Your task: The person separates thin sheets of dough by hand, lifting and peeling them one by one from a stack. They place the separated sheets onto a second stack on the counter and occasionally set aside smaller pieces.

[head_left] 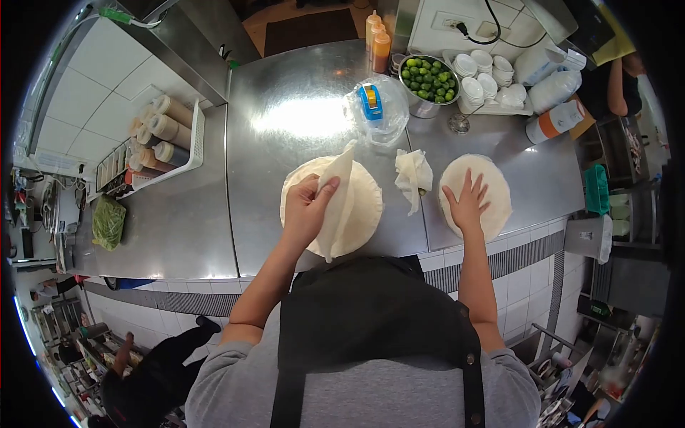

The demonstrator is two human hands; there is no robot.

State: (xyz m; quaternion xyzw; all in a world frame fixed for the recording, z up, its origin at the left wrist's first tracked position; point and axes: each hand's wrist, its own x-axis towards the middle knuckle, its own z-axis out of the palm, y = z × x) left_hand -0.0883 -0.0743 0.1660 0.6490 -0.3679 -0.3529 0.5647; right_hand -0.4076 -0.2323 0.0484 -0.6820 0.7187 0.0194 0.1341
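Observation:
Pinched in my left hand (312, 203) is a thin pale round sheet (338, 207), folded and partly raised. Beneath it lies a stack of the same round sheets (365, 214) on the steel counter. My right hand (467, 201) rests flat, fingers spread, on a second round pile of pale sheets (496, 187) to the right. Between the two piles is a crumpled whitish cloth or sheet (413, 175).
Behind are a blue tape dispenser (370, 101) on clear plastic, a bowl of green limes (428, 80), orange bottles (380, 51) and white cups (481, 75). A bottle rack (160, 160) and a green bag (109, 222) stand left. Another person (153, 378) is lower left.

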